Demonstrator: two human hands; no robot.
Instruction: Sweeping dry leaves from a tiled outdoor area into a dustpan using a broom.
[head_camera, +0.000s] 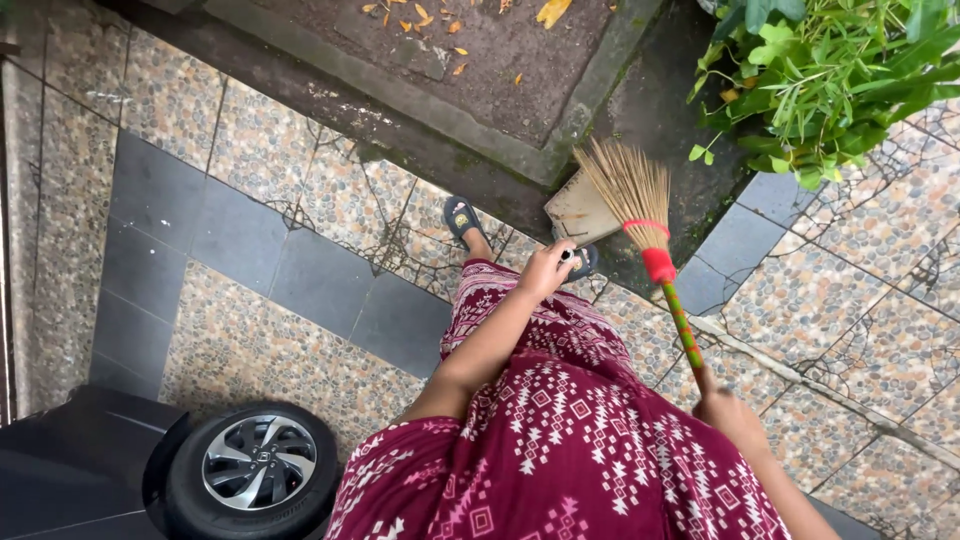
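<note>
The right hand (733, 418) covers the near end of the red, green and yellow striped broom handle (682, 325), and its forearm runs off the bottom edge. The left hand (546, 268) hides the grip of the flat beige dustpan (580, 212) and most of the far right sandal; how its fingers close is too small to tell. The dark car with a silver-spoked wheel (258, 464) is cut off at the near left corner. The leafy green plant (835, 75) is cropped at the far right.

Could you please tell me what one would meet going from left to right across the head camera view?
Car wheel → sandalled foot → left hand → broom → right hand → green plant.
</note>
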